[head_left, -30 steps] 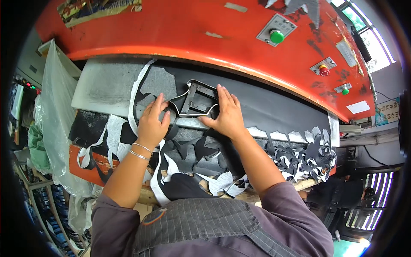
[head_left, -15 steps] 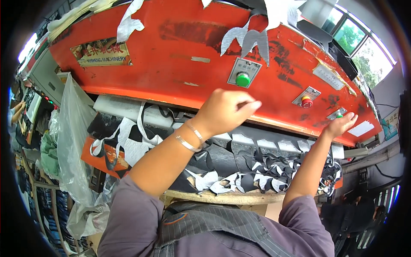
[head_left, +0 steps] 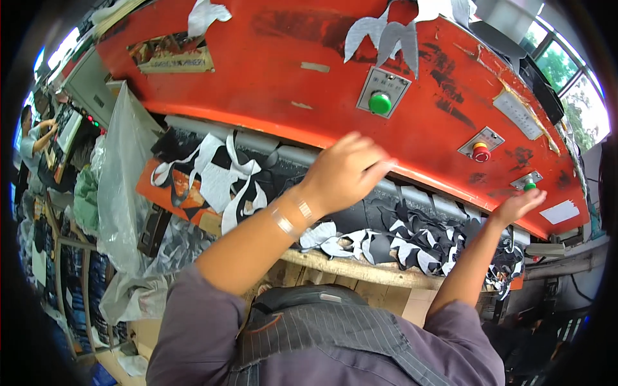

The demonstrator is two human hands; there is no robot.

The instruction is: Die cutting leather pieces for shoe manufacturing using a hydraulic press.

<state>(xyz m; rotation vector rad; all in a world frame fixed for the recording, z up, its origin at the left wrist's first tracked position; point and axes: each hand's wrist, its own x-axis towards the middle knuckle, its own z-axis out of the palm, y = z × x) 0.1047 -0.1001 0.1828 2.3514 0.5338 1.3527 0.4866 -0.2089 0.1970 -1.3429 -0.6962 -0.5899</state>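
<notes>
My left hand (head_left: pixel 344 172) is raised in front of the red machine beam (head_left: pixel 257 71), below a large green push button (head_left: pixel 380 102) and apart from it. Its fingers are loosely extended, the thumb stands off, and nothing shows in it. My right hand (head_left: pixel 518 207) is just below a small green button (head_left: pixel 529 185) at the beam's right end. Its fingers are stretched out and hold nothing visible; whether they touch the button I cannot tell. Under the beam, pointed black-and-white offcuts (head_left: pixel 412 248) cover the worktable (head_left: pixel 360 267). Looped white-and-black cut sheet scraps (head_left: pixel 215 174) lie at its left.
A red stop button (head_left: pixel 481 152) sits between the green ones. Grey pointed pieces (head_left: pixel 398 46) hang over the beam's upper edge. Clear plastic sheeting (head_left: pixel 122 193) hangs at the left. Another person (head_left: pixel 32 141) works at the far left.
My head view has shifted, showing more floor. My left hand's curled fingers have straightened, and it is slightly farther below the large green button. My right hand has dropped slightly from the small one.
</notes>
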